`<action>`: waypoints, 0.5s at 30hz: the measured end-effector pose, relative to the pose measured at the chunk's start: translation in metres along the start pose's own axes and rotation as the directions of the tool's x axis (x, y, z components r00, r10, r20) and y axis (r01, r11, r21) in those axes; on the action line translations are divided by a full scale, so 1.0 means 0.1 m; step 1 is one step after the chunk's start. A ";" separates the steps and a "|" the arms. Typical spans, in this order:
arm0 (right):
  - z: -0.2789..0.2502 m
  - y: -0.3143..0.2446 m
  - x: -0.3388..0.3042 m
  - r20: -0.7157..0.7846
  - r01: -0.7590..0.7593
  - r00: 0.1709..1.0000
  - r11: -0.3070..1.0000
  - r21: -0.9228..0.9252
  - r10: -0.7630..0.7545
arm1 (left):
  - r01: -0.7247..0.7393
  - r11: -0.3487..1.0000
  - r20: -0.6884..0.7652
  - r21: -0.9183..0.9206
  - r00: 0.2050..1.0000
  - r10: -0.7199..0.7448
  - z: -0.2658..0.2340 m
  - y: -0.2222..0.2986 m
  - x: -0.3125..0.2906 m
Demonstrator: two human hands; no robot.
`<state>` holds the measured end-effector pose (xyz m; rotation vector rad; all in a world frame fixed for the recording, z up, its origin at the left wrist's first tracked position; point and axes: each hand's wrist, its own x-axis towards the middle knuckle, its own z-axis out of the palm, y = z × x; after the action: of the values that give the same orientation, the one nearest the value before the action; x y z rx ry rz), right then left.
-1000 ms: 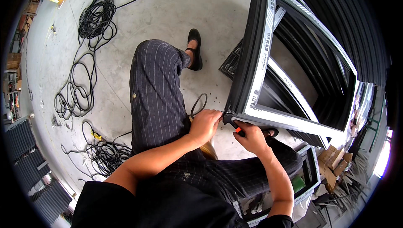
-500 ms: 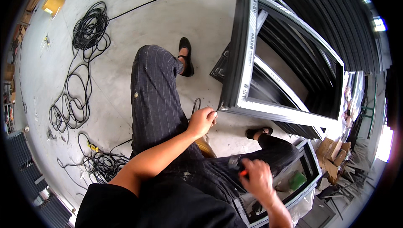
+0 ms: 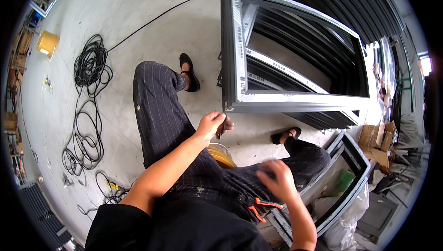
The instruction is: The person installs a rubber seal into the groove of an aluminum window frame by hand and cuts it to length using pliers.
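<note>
I judge this frame (image 3: 300,98) work: my left hand (image 3: 209,127) pinches a dark strip (image 3: 220,133); unclenched right hand (image 3: 278,177) (blurred!) probably must help.

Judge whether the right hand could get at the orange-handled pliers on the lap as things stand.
Probably yes: the right hand, blurred but seemingly empty, is near the orange-handled pliers, whose spread handles lie uncovered, with nothing visible in between.
</note>
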<state>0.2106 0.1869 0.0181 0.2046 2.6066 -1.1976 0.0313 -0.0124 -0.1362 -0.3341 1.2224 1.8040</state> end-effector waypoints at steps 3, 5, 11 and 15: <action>0.32 0.24 0.69 0.032 0.019 0.999 0.991 0.135 -0.023 | 0.032 0.997 0.033 -0.065 0.999 -0.030 0.11 0.11 -0.05; 0.74 0.46 0.99 0.118 -0.066 0.993 0.869 0.491 0.008 | 0.034 0.994 0.038 -0.107 0.999 -0.030 0.21 0.17 -0.08; 1.09 0.59 1.11 0.292 -0.195 0.956 0.723 0.663 -0.010 | -0.088 0.954 -0.196 0.285 0.969 0.149 0.17 0.16 -0.07; 0.90 0.55 1.05 0.409 -0.400 0.905 0.549 0.734 0.114 | -0.110 0.801 -0.288 0.589 0.897 0.335 -0.11 0.12 0.29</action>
<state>0.1394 0.1565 -0.1091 0.5040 1.4965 -2.0145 0.0031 -0.0078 -0.1533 -0.2020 2.0845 1.5099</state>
